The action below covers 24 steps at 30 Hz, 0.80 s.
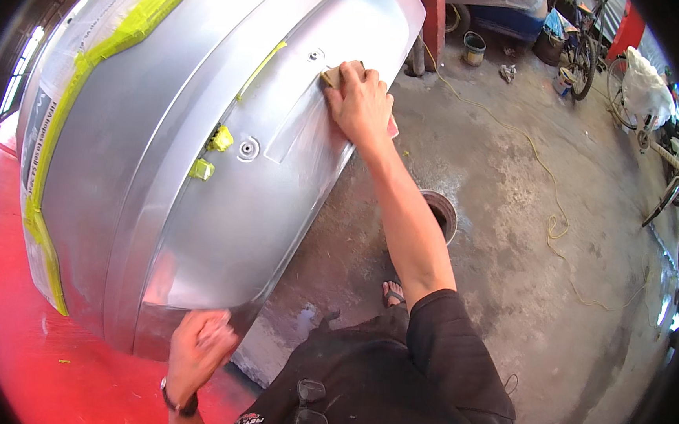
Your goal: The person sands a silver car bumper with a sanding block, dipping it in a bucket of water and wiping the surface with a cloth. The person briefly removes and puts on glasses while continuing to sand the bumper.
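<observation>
A silver-grey car body panel point(222, 196), with creases and round fittings, stands tilted before me. My right hand point(360, 107) reaches to its upper right part and presses a folded brown piece of sandpaper point(332, 77) against the surface. The fingers are closed over it, hiding most of the piece. Lower down, my left hand point(200, 346) is by the panel's bottom edge, a dark watch point(178, 398) on its wrist. Its fingers look curled but are blurred, so what they hold, if anything, does not show. Yellow-green masking tape point(220, 138) covers small spots in the panel's recess.
Taped newspaper point(40, 124) covers the panel's far left side. Glossy red bodywork point(5, 267) lies below it. A round container point(443, 211) stands on the concrete floor under my right arm. A yellow cord point(555, 219) trails across the floor. Bicycles point(582, 67) and buckets point(474, 48) stand farther back.
</observation>
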Each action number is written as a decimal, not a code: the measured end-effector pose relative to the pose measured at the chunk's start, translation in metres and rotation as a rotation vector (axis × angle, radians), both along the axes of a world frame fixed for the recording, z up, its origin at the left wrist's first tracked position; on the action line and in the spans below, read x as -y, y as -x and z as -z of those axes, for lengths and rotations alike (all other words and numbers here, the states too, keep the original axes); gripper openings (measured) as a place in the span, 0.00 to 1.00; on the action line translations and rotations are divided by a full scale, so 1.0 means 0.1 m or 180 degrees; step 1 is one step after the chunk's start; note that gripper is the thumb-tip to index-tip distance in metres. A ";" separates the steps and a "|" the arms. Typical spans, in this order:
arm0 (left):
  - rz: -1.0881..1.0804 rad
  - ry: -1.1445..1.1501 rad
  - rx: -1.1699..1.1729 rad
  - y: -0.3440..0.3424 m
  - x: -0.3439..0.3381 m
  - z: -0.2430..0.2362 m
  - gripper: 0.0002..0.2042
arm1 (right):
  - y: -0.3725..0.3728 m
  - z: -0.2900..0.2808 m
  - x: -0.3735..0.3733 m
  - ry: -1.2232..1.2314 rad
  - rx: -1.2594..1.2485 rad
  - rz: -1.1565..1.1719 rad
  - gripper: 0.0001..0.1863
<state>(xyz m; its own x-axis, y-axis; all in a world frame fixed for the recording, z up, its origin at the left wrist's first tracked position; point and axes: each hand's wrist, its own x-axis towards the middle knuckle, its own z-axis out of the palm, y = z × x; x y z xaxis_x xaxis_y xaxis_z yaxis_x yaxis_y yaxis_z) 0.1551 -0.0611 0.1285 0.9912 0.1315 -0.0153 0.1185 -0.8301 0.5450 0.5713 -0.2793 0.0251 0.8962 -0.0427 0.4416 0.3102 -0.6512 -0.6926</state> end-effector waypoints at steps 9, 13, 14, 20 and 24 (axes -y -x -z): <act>0.1262 -0.2569 0.1577 -1.97 0.31 0.66 0.21 | 0.64 1.01 0.80 -0.1632 -0.0310 0.0318 0.30; 0.1380 -0.2794 0.1598 -3.07 0.76 0.67 0.13 | 1.26 1.70 1.10 -0.1723 -0.1012 0.0452 0.29; 0.1429 -0.2794 0.1657 -3.40 0.91 0.67 0.13 | 1.36 1.83 1.15 -0.1691 -0.1161 0.0513 0.29; 0.1857 -0.2913 0.1766 -4.76 1.39 0.76 0.15 | 1.81 2.07 1.23 -0.1631 -0.1405 0.0525 0.29; 0.2596 -0.2526 0.1829 -4.90 1.44 0.79 0.14 | 1.90 2.04 1.24 -0.1828 -0.1492 0.0540 0.29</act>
<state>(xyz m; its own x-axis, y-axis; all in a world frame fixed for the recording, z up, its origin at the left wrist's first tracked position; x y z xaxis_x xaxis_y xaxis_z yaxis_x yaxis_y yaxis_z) 0.6450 -0.2046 0.0497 0.6264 -0.7404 0.2438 -0.6646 -0.6708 -0.3292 0.3816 -0.4038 -0.1788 0.9451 -0.3050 -0.1169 -0.1722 -0.1612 -0.9718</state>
